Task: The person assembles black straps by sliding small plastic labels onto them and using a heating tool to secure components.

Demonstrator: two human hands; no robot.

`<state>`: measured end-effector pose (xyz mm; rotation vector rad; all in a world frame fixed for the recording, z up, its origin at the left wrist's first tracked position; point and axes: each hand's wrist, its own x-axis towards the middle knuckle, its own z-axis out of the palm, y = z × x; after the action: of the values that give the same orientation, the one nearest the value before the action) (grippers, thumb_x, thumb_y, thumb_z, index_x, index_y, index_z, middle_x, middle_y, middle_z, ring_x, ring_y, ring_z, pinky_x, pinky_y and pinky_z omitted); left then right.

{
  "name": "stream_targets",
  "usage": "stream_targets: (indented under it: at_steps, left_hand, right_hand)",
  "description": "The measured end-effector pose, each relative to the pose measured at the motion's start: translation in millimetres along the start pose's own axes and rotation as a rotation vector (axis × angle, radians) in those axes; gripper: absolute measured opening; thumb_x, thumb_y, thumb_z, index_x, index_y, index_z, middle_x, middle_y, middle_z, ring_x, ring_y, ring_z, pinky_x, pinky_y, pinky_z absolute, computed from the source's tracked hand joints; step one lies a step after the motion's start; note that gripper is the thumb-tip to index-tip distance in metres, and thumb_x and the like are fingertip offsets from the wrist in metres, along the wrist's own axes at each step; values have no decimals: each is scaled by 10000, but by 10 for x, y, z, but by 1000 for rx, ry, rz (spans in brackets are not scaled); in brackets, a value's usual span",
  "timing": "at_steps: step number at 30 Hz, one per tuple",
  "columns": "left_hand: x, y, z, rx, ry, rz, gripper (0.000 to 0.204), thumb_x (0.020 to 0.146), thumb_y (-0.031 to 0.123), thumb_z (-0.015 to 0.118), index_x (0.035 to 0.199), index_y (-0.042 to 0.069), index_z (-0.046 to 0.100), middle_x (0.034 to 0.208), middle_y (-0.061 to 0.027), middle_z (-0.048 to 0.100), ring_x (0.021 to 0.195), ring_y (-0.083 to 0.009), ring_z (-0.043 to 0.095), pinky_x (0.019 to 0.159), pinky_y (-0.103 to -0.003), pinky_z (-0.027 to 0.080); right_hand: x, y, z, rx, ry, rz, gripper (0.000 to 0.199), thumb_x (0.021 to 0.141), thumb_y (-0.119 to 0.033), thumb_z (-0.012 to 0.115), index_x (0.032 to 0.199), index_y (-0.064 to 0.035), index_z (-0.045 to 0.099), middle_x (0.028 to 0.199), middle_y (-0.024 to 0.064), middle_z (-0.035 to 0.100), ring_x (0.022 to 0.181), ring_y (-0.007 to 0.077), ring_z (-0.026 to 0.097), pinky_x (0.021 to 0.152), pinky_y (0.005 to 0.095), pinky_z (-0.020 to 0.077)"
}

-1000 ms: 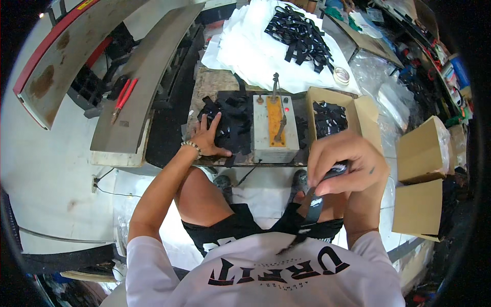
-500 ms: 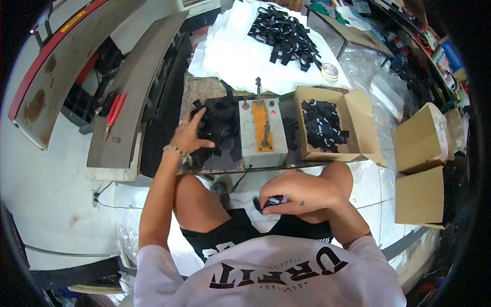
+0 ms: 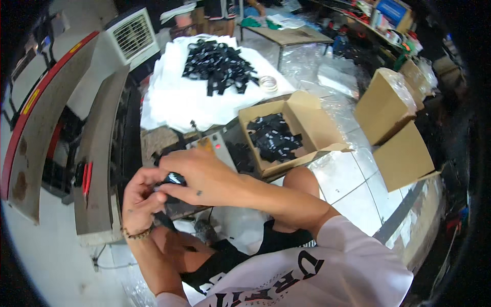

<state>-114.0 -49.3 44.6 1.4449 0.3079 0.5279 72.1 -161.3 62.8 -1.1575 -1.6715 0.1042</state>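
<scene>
My right hand is closed round black fabric pieces with white print, which show between thumb and fingers. Against it, my left hand has its fingers curled in toward the same pieces. What lies inside the left fingers is hidden. Both hands are over the near left part of the worktable, partly covering a small grey metal machine with an orange top strip and a lit red light. To the right of the machine stands an open cardboard box, holding a heap of black fabric pieces.
Behind the machine, white sheets carry a pile of black straps and a tape roll. Red-handled pliers lie on a panel at left. Cardboard boxes stand at right. Another person's legs show at the back.
My left hand has left the dark pieces on the table and curled its fingers. My right hand has come from above my lap to meet it, still holding black pieces. The view has turned right.
</scene>
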Motion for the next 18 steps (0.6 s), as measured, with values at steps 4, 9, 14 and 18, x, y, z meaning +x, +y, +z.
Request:
stream_targets:
  at_steps: [4,9,14,18]
  left_hand:
    - [78,166,-140,369,117,-10,188,864,109,740,995,11,648,809,-15,650,668,-50,547,563,-200,379]
    - [231,176,-267,369,48,50,206,877,127,724,1017,5,634,852,-31,660,696,-61,575,573,-196,397]
    - [575,175,-349,253,-39,-11,261,876,148,727,1062,-12,638,934,-26,668,691,-54,534,597,-216,416]
    - [812,301,-109,438,120,-13,178,855,75,724,1002,-15,682,881,-5,668,768,-59,572,694,-207,447]
  right_hand:
    - [91,218,-89,115,-12,64,162,814,-161,709,915,-44,659,760,125,649,705,343,642,636,420,480]
    - [139,364,84,140,47,11,131,833,-162,705,883,-44,678,816,147,676,793,350,641,747,428,482]
    - [197,490,19,114,11,61,130,832,-152,703,885,-37,676,837,163,678,826,375,640,750,435,479]
    - [260,677,-194,153,49,76,117,816,-92,700,896,-12,673,850,169,688,779,353,663,679,407,504]
